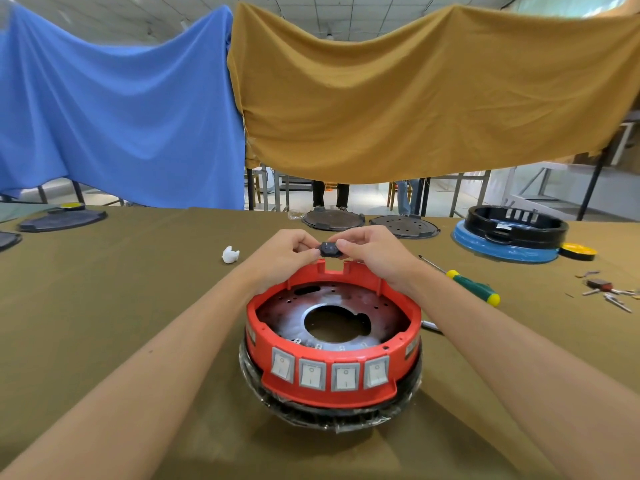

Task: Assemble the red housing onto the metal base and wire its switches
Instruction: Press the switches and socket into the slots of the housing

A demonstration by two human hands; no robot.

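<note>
Housing [332,344] seated on base [332,415], below hands. Left hand [284,252], right hand [372,254] pinch black part [329,249] over rear notch [334,266]. Judged next: press in squarely.

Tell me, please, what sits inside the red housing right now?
Inside the red housing lies a perforated metal plate with a large central hole. Whatever lies beneath the plate is covered.

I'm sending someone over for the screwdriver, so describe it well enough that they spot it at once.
Start at the red housing in the middle of the olive table. Look right, just past the person's right forearm: the screwdriver lies there on the cloth. It is the only tool with a green and yellow handle; the small metal parts farther right are grey.
</note>
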